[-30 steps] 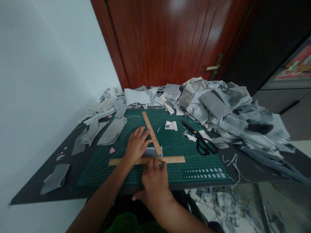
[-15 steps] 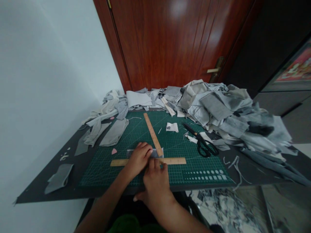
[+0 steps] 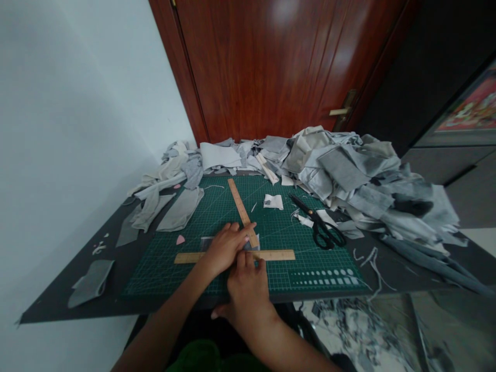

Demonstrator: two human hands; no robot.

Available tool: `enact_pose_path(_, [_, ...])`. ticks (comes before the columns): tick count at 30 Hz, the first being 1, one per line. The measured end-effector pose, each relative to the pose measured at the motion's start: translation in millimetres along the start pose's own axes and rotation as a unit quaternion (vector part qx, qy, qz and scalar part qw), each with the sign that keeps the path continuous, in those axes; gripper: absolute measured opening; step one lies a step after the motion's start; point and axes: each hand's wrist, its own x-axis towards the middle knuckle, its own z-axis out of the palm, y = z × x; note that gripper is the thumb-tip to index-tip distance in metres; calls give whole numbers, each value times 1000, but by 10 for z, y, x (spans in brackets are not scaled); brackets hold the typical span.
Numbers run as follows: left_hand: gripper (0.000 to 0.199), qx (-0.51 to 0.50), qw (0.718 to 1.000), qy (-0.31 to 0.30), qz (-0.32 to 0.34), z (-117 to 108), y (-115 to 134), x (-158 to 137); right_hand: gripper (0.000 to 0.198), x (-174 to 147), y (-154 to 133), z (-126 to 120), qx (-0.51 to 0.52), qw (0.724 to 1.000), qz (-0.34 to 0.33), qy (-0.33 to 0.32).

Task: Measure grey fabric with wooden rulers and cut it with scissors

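i have the right hand at the near side of the lower wooden ruler, fingers bent together on it, thumb spread well away toward the table's front edge; it is not closed around anything. the left hand lies just beyond, half curled, its forefinger stretched over the low end of the slanted wooden ruler; i cannot tell whether thumb and finger pinch it. under the left hand i see a grey cloth strip, mostly hidden, along the far side of the lower ruler, with the slanted ruler's end over its right part.

all this sits on a green cutting mat. a pink triangular piece lies to my left, a small white cloth piece farther up, and black scissors to the right, blades pointing away. the mat rests on a dark table, where a folded grey cloth lies at left and a big fabric heap at right, before a reddish-brown door.
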Motion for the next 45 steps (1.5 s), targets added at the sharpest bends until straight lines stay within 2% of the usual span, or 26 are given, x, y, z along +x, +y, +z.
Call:
enact_pose_path(3, [51,-16,1000,-17,13,-11,-28,17,116,7,1,10,-8,1000,1,1])
enact_pose_path(9, [44,-49,997,-59,13,-71,-52,41,115,0,5,-4,-10,1000,1,-7])
enact_pose_path(14, [38,-67,997,-32,28,-59,-106,20,120,-4,-2,-9,-7,1000,4,8])
enact_pose_path(18, [37,-92,995,-24,40,-48,-138,15,113,7,-5,12,1,1000,5,16])
enact_pose_path(23, [20,-99,995,5,19,-61,-56,28,116,21,3,52,8,1000,0,25])
enact_pose_path(25, [19,-99,995,7,27,-52,-34,39,116,20,7,59,13,999,-2,29])
enact_pose_path(35, [33,-206,974,23,93,17,-73,77,113,-14,0,15,-3,1000,-3,21])
enact_pose_path(42, [61,-143,986,55,61,79,-113,77,119,-13,1,22,-1,1000,-3,26])
enact_pose_path(45, [62,-124,990,61,43,97,-143,84,121,-13,-1,22,1,1000,-2,20])
